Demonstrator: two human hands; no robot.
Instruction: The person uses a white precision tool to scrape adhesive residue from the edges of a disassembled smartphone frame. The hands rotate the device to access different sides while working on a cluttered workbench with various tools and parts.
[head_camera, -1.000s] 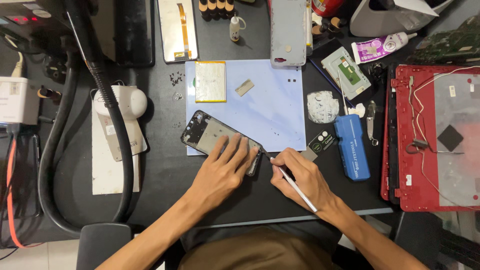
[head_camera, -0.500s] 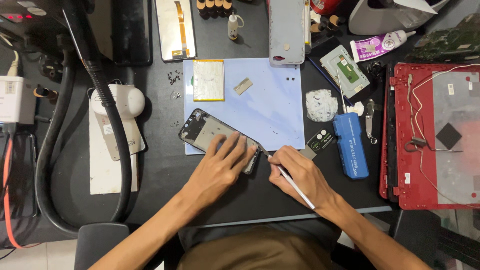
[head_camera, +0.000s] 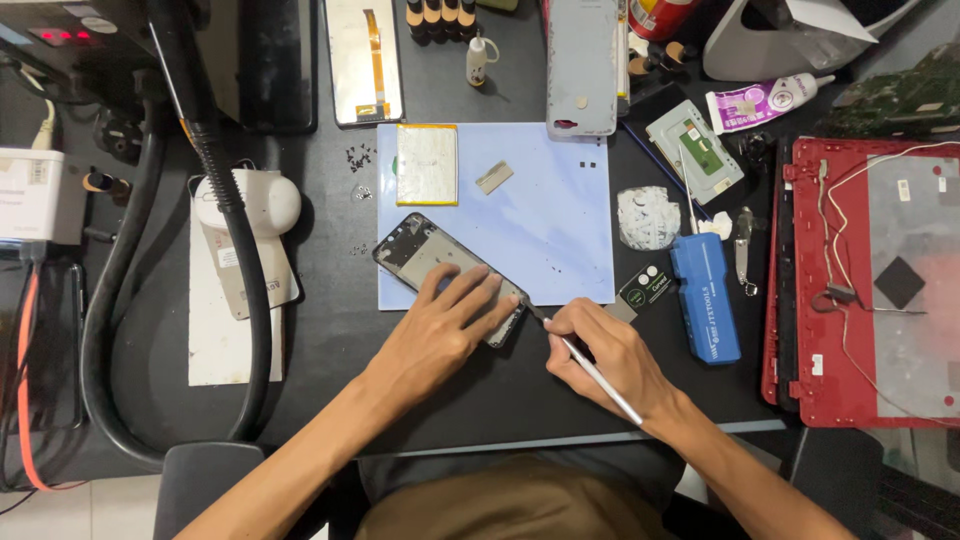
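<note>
1. Left hand (head_camera: 440, 335) pressed flat, fingers spread, on the lower end of an opened phone frame (head_camera: 425, 255); not clenched, pinning rather than grasping.
2. Phone frame lying slantwise across the lower left corner of a pale blue mat (head_camera: 540, 215), upper end on the mat, lower end past the mat's near edge onto the dark surface (head_camera: 330, 330).
3. Right hand (head_camera: 610, 360) closed in a pen-like grip around a thin white-handled tool (head_camera: 600, 380), handle trailing back toward the wrist.
4. Tool tip touching the frame's lower right corner, just beside the left fingertips.
5. Frame thus under the left hand and immediately left of the right grip, both near the middle of the surface's front edge.
6. On the mat's far edge: a flat yellow-rimmed battery (head_camera: 427, 164) and a small grey piece (head_camera: 494, 177).
7. Right of the mat: a blue oblong case (head_camera: 706, 298), a crumpled white wad (head_camera: 647, 217), then a red laptop shell (head_camera: 860, 280) at the surface's right edge.
8. Left of the mat: a thick black hose (head_camera: 240, 280) curving across a white handheld device (head_camera: 250, 205).
</note>
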